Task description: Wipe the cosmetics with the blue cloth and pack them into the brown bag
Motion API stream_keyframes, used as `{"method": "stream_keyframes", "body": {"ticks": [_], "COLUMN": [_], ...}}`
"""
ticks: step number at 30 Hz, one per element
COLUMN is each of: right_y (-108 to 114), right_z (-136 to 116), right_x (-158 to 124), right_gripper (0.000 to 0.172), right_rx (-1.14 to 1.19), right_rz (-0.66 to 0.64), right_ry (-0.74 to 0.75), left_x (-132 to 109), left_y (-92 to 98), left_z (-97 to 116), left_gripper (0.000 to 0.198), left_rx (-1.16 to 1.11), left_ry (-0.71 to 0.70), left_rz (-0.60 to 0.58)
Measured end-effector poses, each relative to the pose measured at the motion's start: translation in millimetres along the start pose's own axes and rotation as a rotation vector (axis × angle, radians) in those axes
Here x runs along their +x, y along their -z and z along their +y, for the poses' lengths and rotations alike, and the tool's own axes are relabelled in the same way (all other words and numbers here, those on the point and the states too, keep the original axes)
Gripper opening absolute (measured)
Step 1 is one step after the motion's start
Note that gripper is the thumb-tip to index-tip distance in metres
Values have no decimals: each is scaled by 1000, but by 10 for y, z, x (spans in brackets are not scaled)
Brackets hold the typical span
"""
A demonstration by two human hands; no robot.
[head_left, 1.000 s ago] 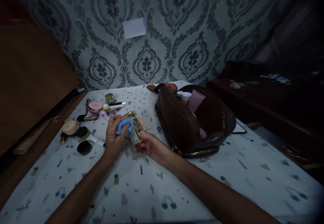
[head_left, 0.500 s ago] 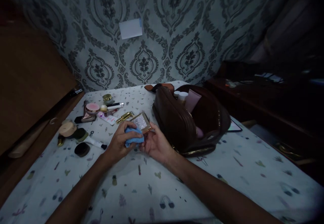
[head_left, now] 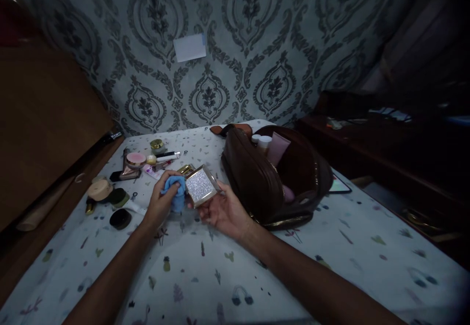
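A blue cloth [head_left: 176, 195] is bunched in my left hand [head_left: 160, 198], whose fingers are closed on it. My right hand [head_left: 228, 212] grips a square compact [head_left: 201, 186] with a glittery silver lid and a gold frame, tilted toward me. The cloth is beside the compact's left edge. Behind the compact, a gold tube [head_left: 186, 169] lies partly hidden. To the right of my right hand stands an open brown bag [head_left: 249, 178], with a pink tube [head_left: 278, 149] and white-capped bottles [head_left: 265, 142] inside.
Left on the patterned tablecloth [head_left: 205, 276] lie several cosmetics: a pink round compact [head_left: 136, 159], a gold-lidded jar [head_left: 157, 145], a beige round container [head_left: 100, 188] and a black round lid [head_left: 120, 219]. A phone [head_left: 340, 184] rests behind the bag's right side. A wooden panel [head_left: 47, 129] borders the left.
My left hand with the cloth has drawn left, off the compact, uncovering its glittery lid. In my right hand the compact has turned more toward me and come slightly nearer.
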State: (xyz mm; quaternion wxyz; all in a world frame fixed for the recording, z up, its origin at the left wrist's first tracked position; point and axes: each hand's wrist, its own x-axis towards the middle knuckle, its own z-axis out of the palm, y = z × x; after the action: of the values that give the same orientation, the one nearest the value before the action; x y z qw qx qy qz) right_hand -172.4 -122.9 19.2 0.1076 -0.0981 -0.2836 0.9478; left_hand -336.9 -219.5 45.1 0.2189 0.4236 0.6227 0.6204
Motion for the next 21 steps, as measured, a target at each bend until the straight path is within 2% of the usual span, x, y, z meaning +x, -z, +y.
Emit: {"method": "stream_keyframes", "body": {"ticks": [4, 8, 12, 14, 18, 21], "right_y": [-5, -47, -75, -79, -40, -7], "right_z": [17, 73, 123, 134, 155, 186], "right_x": [-8, -15, -11, -11, 2, 10], "right_gripper": [56, 48, 47, 50, 68, 72], "right_rx": [-106, -179, -295, -375, -591, -848], "right_rz": [-2, 23, 70, 102, 189, 226], "right_ry": [35, 62, 162, 218, 343, 542], "left_x": [2, 21, 17, 13, 17, 30], "left_y": [-15, -39, -65, -67, -46, -11], "left_z": [-42, -21, 32, 55, 75, 51], "left_gripper": [27, 31, 35, 35, 35, 33], "left_rx": [-139, -227, -255, -276, -376, -372], "left_ry": [118, 137, 140, 150, 186, 186], "left_rz": [-4, 69, 95, 68, -21, -82]}}
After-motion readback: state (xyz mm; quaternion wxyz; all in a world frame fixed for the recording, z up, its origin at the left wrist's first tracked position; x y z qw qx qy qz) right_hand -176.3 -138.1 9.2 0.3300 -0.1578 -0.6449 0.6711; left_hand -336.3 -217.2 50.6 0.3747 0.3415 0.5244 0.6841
